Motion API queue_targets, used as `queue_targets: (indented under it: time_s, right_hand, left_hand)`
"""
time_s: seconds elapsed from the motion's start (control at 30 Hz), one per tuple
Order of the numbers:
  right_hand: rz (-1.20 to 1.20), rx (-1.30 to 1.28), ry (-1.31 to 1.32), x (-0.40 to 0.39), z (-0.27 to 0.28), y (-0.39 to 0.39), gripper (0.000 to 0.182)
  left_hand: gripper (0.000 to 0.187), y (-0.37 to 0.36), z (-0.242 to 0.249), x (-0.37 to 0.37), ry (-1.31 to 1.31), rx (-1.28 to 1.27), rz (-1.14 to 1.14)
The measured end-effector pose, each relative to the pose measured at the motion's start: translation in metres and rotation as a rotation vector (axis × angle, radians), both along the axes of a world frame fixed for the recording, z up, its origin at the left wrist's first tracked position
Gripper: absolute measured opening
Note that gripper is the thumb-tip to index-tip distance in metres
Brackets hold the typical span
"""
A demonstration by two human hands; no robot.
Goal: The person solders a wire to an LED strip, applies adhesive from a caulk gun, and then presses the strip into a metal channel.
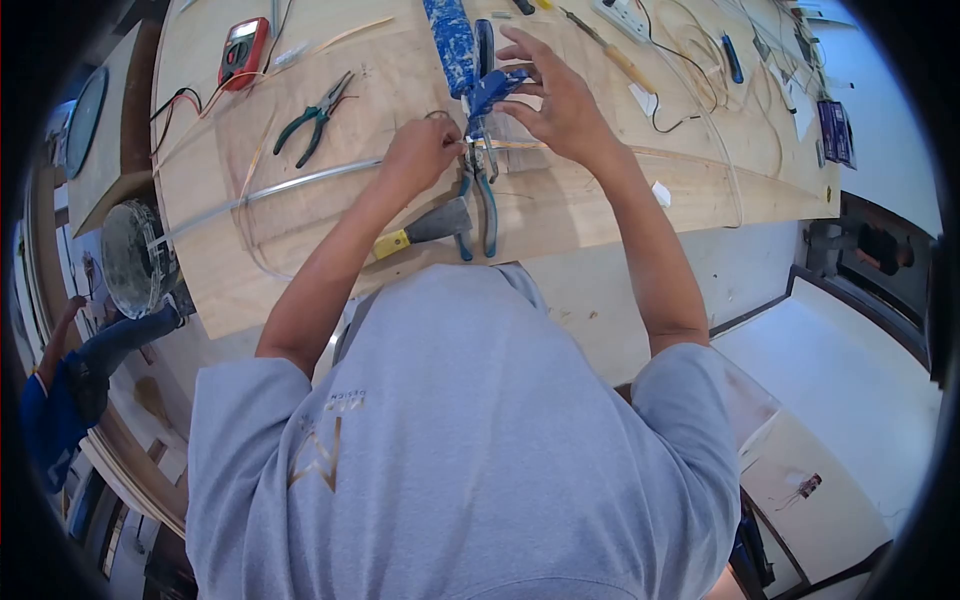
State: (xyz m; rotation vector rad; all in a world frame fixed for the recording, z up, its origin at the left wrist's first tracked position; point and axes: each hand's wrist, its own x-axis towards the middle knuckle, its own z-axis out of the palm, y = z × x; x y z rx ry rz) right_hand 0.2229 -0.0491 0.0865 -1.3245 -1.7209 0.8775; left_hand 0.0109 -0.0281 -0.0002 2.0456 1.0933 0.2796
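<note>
My left hand (420, 152) is closed in a pinch near the middle of the wooden table, on something too small to make out. To its right, my right hand (562, 105) has its thumb and fingers around a blue tool (492, 92), tilted over the work spot. A thin pale strip (580, 149) runs from between the hands to the right. Just below lie pliers with blue-grey handles (487, 215) and a scraper with a yellow handle (430, 225). A blue paint-spattered object (449, 40) lies beyond my hands.
On the wooden table (350, 240) are a red multimeter (244, 52), green-handled pliers (314, 120), a metal strip (290, 185), a soldering iron (620, 62), a power strip (625, 18) and loose wires. Another person (75, 385) is at the far left.
</note>
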Motion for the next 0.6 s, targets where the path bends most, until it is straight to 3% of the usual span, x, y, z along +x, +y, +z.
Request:
queue_targets:
  time_s: [0.1,0.23,0.4,0.6]
  right_hand:
    - [-0.007,0.031,-0.107,0.006,-0.018,0.001,0.059]
    - [-0.106,0.006,-0.008,0.0,-0.035,-0.005,0.05]
    - [-0.235,-0.246,-0.123,-0.006,-0.048,-0.014,0.041]
    - [-0.364,-0.136,0.183,-0.004,-0.082,-0.024,0.036]
  left_hand:
    - [0.016,-0.008,-0.014,-0.005,-0.065,0.213,-0.034]
    - [0.015,-0.016,-0.013,-0.009,-0.169,0.434,-0.095]
    - [0.016,-0.016,-0.021,-0.015,-0.217,0.432,-0.05]
    - [0.02,-0.004,-0.026,-0.01,-0.294,0.33,-0.081]
